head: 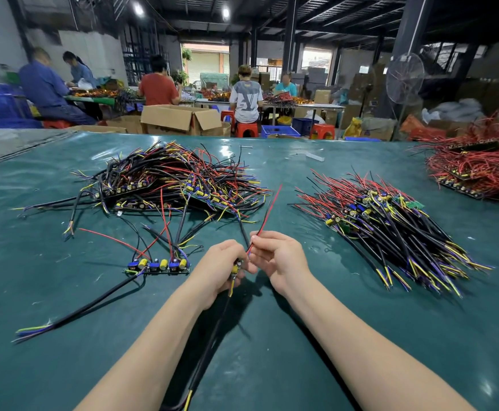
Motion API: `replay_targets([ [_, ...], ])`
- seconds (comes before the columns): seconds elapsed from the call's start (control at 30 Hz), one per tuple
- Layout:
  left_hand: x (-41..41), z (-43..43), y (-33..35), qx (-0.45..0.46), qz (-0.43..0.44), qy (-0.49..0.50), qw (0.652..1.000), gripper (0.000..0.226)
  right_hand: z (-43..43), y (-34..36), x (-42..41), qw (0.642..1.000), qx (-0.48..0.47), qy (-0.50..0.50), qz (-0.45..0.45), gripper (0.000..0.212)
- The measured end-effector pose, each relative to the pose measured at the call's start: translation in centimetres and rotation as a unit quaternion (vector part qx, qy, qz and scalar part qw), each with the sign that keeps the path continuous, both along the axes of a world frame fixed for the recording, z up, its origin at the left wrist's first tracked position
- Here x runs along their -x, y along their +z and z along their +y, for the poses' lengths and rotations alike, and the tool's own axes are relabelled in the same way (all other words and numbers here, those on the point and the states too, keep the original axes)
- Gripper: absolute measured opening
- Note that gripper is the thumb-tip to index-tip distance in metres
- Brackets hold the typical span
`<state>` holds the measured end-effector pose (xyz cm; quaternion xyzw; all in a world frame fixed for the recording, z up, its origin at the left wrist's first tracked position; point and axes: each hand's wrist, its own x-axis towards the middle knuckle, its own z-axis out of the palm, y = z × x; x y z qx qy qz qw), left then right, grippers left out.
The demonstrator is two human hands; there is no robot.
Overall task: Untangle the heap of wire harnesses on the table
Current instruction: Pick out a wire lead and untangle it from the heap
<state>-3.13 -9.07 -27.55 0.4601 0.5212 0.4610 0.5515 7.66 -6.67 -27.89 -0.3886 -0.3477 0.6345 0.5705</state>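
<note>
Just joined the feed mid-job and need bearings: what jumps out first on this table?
At near centre the left hand grips a small harness while the right hand pinches a red wire rising from it. Behind them to the left sprawls the tangled heap of black, red and yellow wires; to the right lies a neater pile, its wires roughly parallel.

wire piles (177, 182) (390, 226) (476, 170) 3 @ 11, 2, far 2 o'clock | loose board strip (158, 266) 1 @ 9 o'clock | held harness (236, 269) 1 | people (156, 87) 5 @ 12 o'clock
</note>
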Motion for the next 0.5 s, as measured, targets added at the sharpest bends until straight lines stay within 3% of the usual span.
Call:
replay_targets([
  [0.3,-0.2,0.1,-0.6,-0.049,0.058,-0.019,0.997,0.025,0.4,0.1,-0.5,0.999,-0.031,-0.040,-0.006,0.022],
  [0.5,0.2,-0.1,-0.5,-0.024,0.008,-0.037,0.999,0.016,0.7,0.3,-1.2,1.000,0.005,-0.020,0.024,0.018],
])
